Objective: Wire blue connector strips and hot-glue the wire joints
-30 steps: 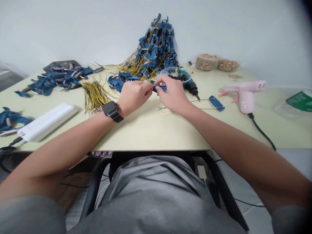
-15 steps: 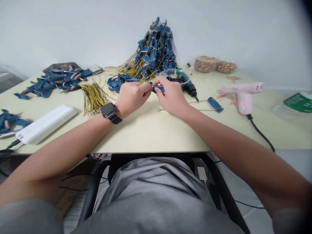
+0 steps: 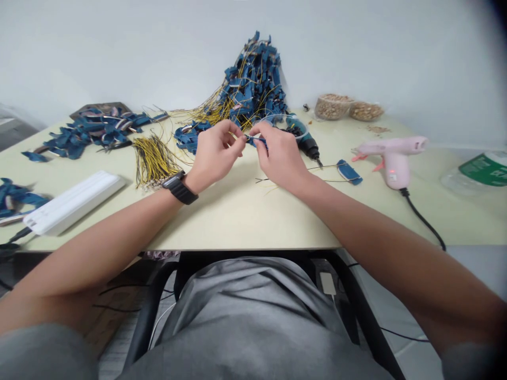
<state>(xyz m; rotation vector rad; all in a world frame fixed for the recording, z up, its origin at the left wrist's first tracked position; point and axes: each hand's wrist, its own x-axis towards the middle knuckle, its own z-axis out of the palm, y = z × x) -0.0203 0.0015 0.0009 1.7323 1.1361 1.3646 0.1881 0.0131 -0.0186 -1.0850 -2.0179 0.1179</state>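
My right hand (image 3: 280, 154) is closed on a small blue fabric-like piece (image 3: 260, 141), pinched between thumb and fingers over the middle of the table. Facing it, my left hand (image 3: 218, 152), with a dark watch on its wrist, has thumb and fingertips together at the piece's left end. A tiny dark bit shows at those fingertips; what they grip is too small to make out. Beyond both hands rises a tall heap of blue pieces with yellow and black wires (image 3: 255, 79). Another blue piece (image 3: 349, 172) with two thin wires lies right of my right hand.
Wire bundle (image 3: 154, 161) and blue pieces (image 3: 93, 126) lie left, behind a white power strip-like box (image 3: 77, 203). A dark-tipped power screwdriver (image 3: 311, 148) lies past my right hand. Rightward are a pink glue gun (image 3: 398, 158), a green-labelled bottle (image 3: 485, 169) and tubs of small pieces (image 3: 332, 106).
My left hand has turned slightly at the wrist, and its fingers have uncurled into a looser pinch. My right hand stays nearly in place with the blue piece.
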